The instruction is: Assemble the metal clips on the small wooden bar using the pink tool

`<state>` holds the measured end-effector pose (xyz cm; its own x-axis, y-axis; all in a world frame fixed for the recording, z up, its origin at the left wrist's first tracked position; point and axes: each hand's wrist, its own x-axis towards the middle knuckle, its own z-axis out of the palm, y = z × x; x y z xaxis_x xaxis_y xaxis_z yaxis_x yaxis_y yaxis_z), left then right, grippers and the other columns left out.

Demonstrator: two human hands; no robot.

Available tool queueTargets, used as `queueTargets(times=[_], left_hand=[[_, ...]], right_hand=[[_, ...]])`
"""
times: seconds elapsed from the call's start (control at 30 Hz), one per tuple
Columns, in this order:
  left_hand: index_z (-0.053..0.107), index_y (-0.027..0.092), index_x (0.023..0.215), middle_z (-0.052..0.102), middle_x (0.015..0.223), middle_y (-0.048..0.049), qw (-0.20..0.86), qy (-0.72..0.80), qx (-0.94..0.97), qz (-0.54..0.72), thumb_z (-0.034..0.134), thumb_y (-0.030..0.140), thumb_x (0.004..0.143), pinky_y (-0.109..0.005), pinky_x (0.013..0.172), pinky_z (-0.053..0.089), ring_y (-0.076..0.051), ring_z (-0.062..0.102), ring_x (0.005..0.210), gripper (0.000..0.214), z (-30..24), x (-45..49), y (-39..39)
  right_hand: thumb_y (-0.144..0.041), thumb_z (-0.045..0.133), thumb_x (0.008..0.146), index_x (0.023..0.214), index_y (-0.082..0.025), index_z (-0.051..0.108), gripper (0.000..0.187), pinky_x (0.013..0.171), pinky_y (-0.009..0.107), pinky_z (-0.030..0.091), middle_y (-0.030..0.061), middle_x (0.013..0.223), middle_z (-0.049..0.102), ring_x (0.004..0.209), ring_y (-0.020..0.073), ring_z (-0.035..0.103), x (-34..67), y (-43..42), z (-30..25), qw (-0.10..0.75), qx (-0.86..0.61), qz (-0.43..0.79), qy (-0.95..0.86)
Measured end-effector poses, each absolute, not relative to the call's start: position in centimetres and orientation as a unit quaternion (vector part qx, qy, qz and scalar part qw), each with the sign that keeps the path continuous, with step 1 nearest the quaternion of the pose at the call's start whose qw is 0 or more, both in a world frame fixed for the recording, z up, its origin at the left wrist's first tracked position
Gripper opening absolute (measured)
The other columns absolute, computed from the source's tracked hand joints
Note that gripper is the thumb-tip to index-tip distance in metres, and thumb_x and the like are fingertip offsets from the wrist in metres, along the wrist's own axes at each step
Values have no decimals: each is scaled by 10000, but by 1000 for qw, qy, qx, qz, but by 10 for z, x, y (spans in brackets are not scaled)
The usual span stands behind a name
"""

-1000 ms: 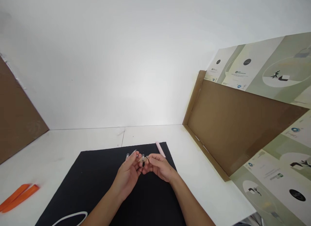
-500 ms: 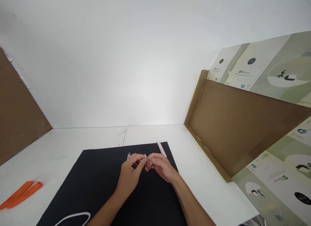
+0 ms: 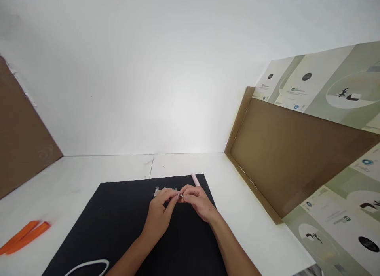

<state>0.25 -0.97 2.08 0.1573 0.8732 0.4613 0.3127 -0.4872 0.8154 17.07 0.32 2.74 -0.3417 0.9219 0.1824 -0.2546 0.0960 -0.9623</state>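
Note:
My left hand [image 3: 160, 212] and my right hand [image 3: 197, 201] meet fingertip to fingertip over the far part of a black mat [image 3: 118, 224]. Both pinch a tiny silvery part [image 3: 180, 195] between them; I cannot make out what it is. A pale pink stick [image 3: 195, 179] lies on the mat's far edge, just beyond my right hand. A small clear piece [image 3: 156, 190] rests on the mat just beyond my left fingers.
The mat lies on a white table [image 3: 74, 177]. Two orange flat tools [image 3: 23, 236] lie at the left. A white cable loop [image 3: 89, 265] sits at the mat's near edge. Brown cardboard panels [image 3: 285, 157] stand right and left; a white wall is behind.
My left hand has turned from palm-up to fingers pinched down against my right fingertips. Both hands have shifted slightly farther along the mat.

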Motion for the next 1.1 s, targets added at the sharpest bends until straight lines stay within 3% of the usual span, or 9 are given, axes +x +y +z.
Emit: queueTargets(times=[0.4, 0.7, 0.93, 1.1], left_hand=[[731, 278, 926, 729, 938, -3, 249, 435, 697, 514, 596, 324, 885, -318, 826, 493, -177, 642, 883, 148, 10, 2, -6], [722, 259, 876, 719, 888, -3, 258, 444, 675, 529, 590, 325, 887, -287, 721, 493, -170, 640, 824, 148, 16, 1, -5], [716, 265, 898, 720, 907, -9, 204, 415, 715, 524, 574, 309, 903, -327, 828, 495, -183, 643, 881, 149, 10, -1, -6], [714, 263, 896, 717, 902, -12, 208, 416, 712, 527, 573, 305, 904, -320, 803, 510, -182, 646, 869, 147, 12, 0, -4]], right_hand=[[-257, 703, 765, 693, -170, 748, 121, 802, 322, 448, 39, 742, 701, 777, 188, 612, 170, 7, 25, 519, -362, 561, -534], [-272, 761, 737, 667, -187, 754, 110, 848, 340, 450, 56, 947, 708, 853, 196, 622, 176, 4, 25, 489, -311, 585, -567], [-340, 753, 767, 761, -174, 758, 166, 838, 372, 480, 50, 760, 709, 759, 194, 639, 172, 9, 18, 512, -347, 587, -523], [-296, 772, 741, 713, -175, 746, 127, 832, 356, 475, 53, 782, 716, 786, 196, 642, 174, 7, 19, 508, -336, 596, -523]])
